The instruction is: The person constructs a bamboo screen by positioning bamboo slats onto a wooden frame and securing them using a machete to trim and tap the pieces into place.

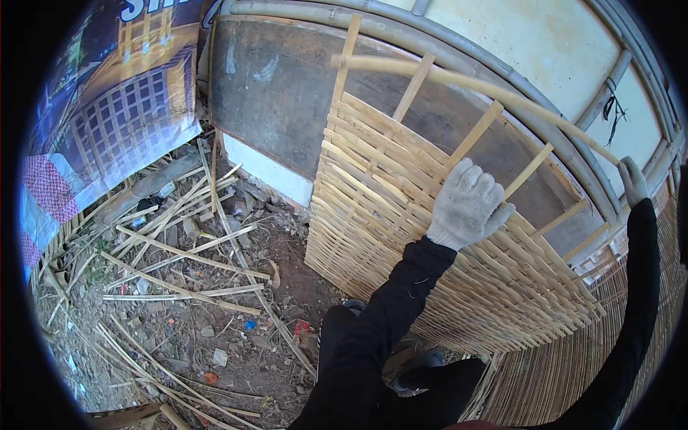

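A woven bamboo panel [387, 186] leans before me, with several bare upright slats [475, 134] standing above its weave. My left hand [466, 204], in a pale knitted glove, rests at the top of the weave beside one slat. Its fingers are curled over the panel's upper edge, their tips hidden. At the far right, my right hand [633, 180], gloved too, is closed on the end of a long bamboo strip [494, 91]. The strip bows leftward across the upper slats, and its other end reaches the leftmost slat.
Behind the panel stands a dark, worn board [269, 93] below bamboo poles [487, 61]. Loose bamboo strips [183, 287] and rubble litter the ground at left. A printed banner [129, 107] hangs at upper left. Thin-stick matting [534, 383] lies at lower right, near my feet.
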`<state>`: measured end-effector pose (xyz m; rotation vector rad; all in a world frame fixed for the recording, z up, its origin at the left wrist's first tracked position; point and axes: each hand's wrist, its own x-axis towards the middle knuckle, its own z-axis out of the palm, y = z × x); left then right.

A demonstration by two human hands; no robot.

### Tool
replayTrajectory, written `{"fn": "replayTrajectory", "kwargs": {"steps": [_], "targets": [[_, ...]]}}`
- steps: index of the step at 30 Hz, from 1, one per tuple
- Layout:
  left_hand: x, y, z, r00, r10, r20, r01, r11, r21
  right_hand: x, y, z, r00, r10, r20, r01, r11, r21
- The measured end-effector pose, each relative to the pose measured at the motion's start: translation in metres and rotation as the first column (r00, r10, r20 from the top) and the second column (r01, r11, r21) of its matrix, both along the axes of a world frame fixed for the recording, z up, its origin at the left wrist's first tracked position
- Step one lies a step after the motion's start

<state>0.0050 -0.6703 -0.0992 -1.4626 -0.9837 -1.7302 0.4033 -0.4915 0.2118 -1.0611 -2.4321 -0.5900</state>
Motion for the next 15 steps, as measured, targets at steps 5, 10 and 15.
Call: {"fn": "replayTrajectory", "kwargs": {"steps": [5, 10, 15], "targets": [[-0.007, 0.007, 0.002, 1.0, 0.003, -0.026, -0.005, 0.999, -0.05, 0.007, -0.011, -0.015, 1.0, 0.006, 0.022, -0.006, 1.0, -0.021], [-0.01, 0.026, 0.011, 0.999, 0.024, -0.034, -0.026, 0.999, -0.046, 0.009, -0.032, -0.002, 0.998, -0.057, 0.028, 0.058, 0.998, -0.009], [-0.01, 0.046, 0.012, 0.999, 0.021, -0.029, -0.022, 0.999, -0.041, 0.017, -0.047, 0.009, 0.998, -0.057, -0.011, 0.058, 0.991, 0.118]]}}
